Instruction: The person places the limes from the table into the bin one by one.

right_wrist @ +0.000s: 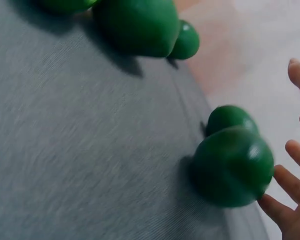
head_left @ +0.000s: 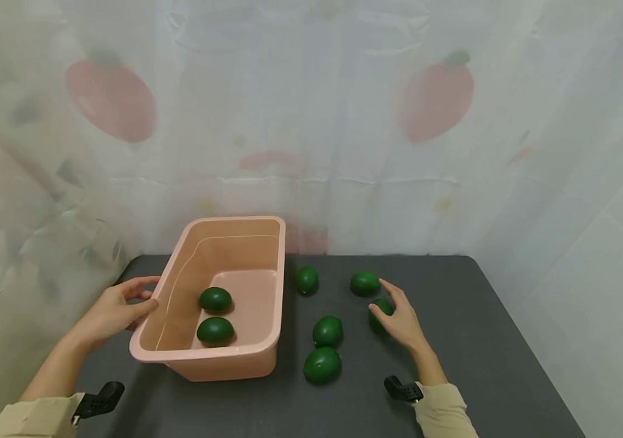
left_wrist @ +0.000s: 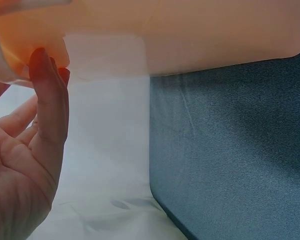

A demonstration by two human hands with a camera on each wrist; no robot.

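The right hand, fingers spread wide, touches a green fruit near the table's far edge — a careless nudge could roll it off.

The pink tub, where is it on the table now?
In the head view the pink tub sits on the left half of the table, with the left hand touching its left rim and loose green fruits to its right.

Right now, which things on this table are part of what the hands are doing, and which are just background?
In the work:
- left hand touching the pink tub
- right hand at a green fruit
- two fruits in the tub
- four loose fruits

Just there:
- dark table
- printed curtain
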